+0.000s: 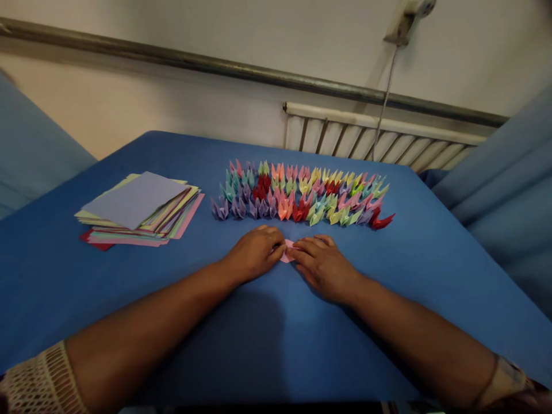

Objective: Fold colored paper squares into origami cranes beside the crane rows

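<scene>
A small piece of folded pink paper (288,253) lies on the blue table between my hands, mostly covered by fingers. My left hand (257,248) is closed on its left side, thumb against the paper. From the right, my right hand (321,263) presses on it with fingertips close together. Just beyond my hands stand several rows of folded paper cranes (285,208) in purple, teal, red, pink, yellow and green.
At the left sits a loose stack of coloured paper sheets (138,201), a lilac one on top. The blue table (241,356) meets a wall with a radiator (336,129) and a pipe (207,64). Blue curtains (513,190) hang at both sides.
</scene>
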Demonstrator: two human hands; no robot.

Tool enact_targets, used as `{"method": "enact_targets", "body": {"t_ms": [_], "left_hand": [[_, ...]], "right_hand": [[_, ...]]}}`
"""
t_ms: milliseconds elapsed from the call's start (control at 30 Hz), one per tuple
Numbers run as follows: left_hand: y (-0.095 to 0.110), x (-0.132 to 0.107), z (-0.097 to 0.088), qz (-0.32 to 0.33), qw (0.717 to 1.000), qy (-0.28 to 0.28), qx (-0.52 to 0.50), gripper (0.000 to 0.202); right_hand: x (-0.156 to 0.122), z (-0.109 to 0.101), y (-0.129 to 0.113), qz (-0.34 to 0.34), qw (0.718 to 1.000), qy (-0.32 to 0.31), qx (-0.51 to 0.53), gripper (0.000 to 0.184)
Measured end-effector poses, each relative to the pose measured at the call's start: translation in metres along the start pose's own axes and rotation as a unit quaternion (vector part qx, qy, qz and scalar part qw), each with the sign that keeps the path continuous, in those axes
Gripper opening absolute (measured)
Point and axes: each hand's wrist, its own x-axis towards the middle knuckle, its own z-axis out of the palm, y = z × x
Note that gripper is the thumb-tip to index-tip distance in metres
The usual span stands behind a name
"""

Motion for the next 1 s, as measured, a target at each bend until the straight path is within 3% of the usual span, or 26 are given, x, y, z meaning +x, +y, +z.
{"method": "enact_targets", "body": {"t_ms": [267,567,833,1000], "left_hand": [[-0.002,0.0,0.01,-0.046,0.998,0.039,-0.013,0.013],[-0.007,0.002,0.009,-0.046,0.999,0.023,-0.003,0.011],[-0.012,0.003,0.011,-0.046,0.998,0.032,-0.023,0.009],[-0.013,0.002,0.013,-0.04,0.998,0.043,-0.023,0.019]], "right_hand": [[0.002,0.004,0.001,0.019,1.0,0.001,0.008,0.036],[0.003,0.006,0.003,0.057,0.998,0.0,0.007,0.033],[0.023,0.008,0.001,0.165,0.986,0.028,0.018,0.026],[0.045,0.002,0.004,0.232,0.97,-0.024,0.074,0.022]]}}
